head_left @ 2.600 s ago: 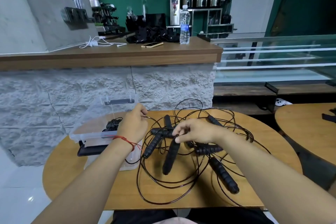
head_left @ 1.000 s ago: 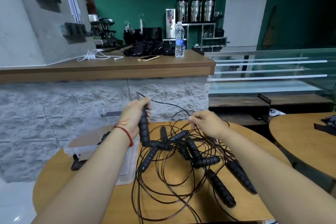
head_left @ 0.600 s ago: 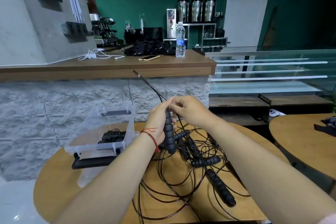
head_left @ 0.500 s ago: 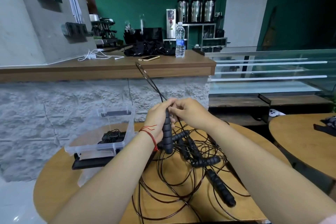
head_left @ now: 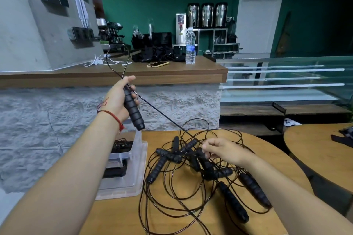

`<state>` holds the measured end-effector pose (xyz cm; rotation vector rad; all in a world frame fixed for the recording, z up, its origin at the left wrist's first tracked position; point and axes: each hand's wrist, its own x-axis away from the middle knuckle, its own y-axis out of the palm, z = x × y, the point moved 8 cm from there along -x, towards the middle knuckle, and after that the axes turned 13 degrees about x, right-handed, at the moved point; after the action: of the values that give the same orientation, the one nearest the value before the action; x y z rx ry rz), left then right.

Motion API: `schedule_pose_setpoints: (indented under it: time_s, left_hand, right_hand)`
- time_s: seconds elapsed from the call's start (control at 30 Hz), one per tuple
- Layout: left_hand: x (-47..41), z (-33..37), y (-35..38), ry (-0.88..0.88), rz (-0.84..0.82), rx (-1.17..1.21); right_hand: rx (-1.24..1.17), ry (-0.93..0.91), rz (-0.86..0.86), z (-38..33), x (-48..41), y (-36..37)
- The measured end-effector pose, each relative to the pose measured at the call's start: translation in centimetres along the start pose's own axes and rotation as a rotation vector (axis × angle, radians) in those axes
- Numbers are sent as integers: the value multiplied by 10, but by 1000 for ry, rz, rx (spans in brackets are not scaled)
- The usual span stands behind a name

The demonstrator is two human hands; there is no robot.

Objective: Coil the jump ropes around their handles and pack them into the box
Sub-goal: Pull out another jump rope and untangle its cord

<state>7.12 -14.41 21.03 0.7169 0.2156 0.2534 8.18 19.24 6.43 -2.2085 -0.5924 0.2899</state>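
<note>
Logging from the left: a clear plastic box (head_left: 137, 168) sits on the left part of our round wooden bench (head_left: 118, 215), with one coiled jump rope (head_left: 122, 144) already inside it.

Left grip (head_left: 119, 99), with a red thread bracelet (head_left: 112, 117) at the wrist, is raised above the box. It is closed around a black ribbed handle (head_left: 133, 109), held roughly upright with the lower end tilted right. Its cord (head_left: 162, 113) leaves the handle top and loops up in front of the rear bench (head_left: 172, 74). From there it runs taut, diagonally down to the right, into the pile.

On the rear bench: a phone (head_left: 157, 64) and a water bottle (head_left: 190, 46), well apart from the work.

Centre of our bench: a tangle of jump ropes (head_left: 188, 146), thin dark cords looped over and under several black handles.

Right grip (head_left: 221, 149) is low over the tangle's far side, fingers curled down and touching it. We cannot tell whether they pinch a cord or a handle.

Two loose handles (head_left: 234, 203) lie nearer us, side by side beside the right forearm.

A second round bench (head_left: 315, 149) stands apart at far right.
</note>
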Motion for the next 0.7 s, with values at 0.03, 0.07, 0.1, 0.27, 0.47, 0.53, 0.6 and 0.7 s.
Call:
schedule_pose_setpoints:
  time_s: [0.03, 0.07, 0.1, 0.27, 0.47, 0.53, 0.6, 0.7]
  left_hand:
    - [-1, 1, -1, 23, 3, -33]
    - [-2, -1, -1, 49, 7, -82]
    - [0, -5, -1, 67, 13, -142]
    - [13, -65, 1, -73, -5, -445]
    - [19, -90, -8, 21, 61, -832]
    - [22, -70, -6, 231, 135, -816]
    - [33, -50, 3, 403, 138, -725]
    - [40, -58, 35, 275, -133, -674]
  right_hand:
    - [51, 4, 9, 0, -1, 0]
    - [89, -4, 20, -3, -4, -2]
    - [97, -19, 35, -11, -6, -3]
    - [-106, -127, 235, -69, -17, -38]
    - [-238, -125, 440, -111, -36, -87]
    - [-221, -118, 494, -119, -40, -100]
    - [-171, -111, 516, -123, -44, -108]
    - [-163, -132, 473, -130, -49, -109]
